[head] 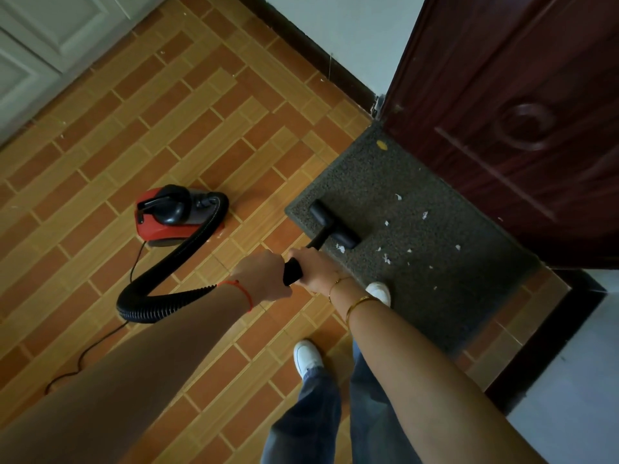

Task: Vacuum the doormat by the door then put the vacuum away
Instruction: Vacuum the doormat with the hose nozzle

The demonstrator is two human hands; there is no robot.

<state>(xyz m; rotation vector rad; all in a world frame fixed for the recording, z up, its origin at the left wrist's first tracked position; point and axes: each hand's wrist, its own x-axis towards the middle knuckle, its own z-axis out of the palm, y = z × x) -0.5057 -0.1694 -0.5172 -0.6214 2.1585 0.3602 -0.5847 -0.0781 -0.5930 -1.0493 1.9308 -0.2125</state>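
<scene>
Brick-patterned floor tiles carry the doormat against the door; left hand and right hand curl fingers round the wand, steering the nozzle at the mat's near-left corner toward paper scraps.

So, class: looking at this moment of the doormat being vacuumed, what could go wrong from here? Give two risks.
1. The hose loops across the floor beside the person's white shoes, with the power cord trailing behind; a step back could catch either.
2. Both hands, left and right, grip the wand; pushing the nozzle further could tug the red vacuum over.
</scene>
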